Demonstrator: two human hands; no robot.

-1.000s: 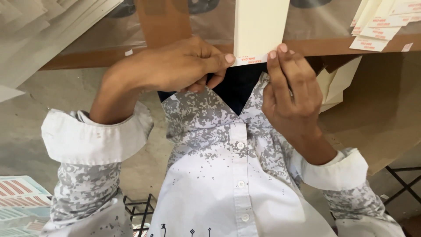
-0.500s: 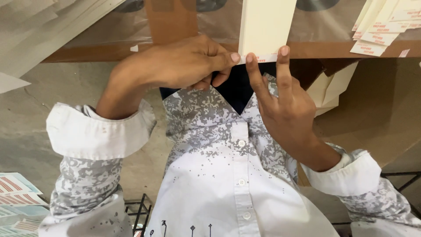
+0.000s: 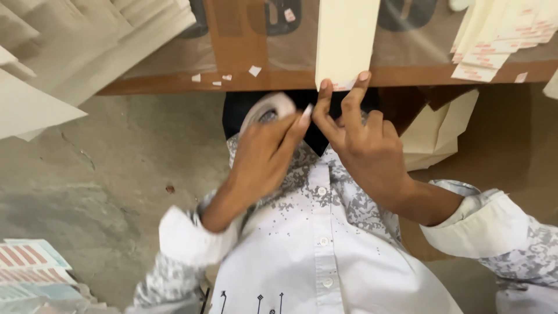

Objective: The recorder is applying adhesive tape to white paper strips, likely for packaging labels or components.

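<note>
A tall cream card strip [image 3: 346, 40] lies on the brown board [image 3: 244, 78] with its lower end at the board's near edge. My right hand [image 3: 363, 145] presses two fingertips on that lower end, where a thin red-and-white tape band shows. My left hand [image 3: 264, 154] is lower, over my shirt, gripping a white roll of tape [image 3: 268, 107]; it is blurred. Both hands nearly touch below the strip.
Stacks of cream card sheets [image 3: 75, 46] fan out at the upper left. More cream strips with red tape ends [image 3: 500, 35] lie at the upper right. Small white paper scraps [image 3: 224, 75] dot the board's edge. Printed red-striped sheets [image 3: 29, 270] rest on the concrete floor [image 3: 116, 174].
My left hand has pulled away from the strip's end, down and toward me, with the tape roll. My right hand has stayed with its fingertips on the strip's lower edge.
</note>
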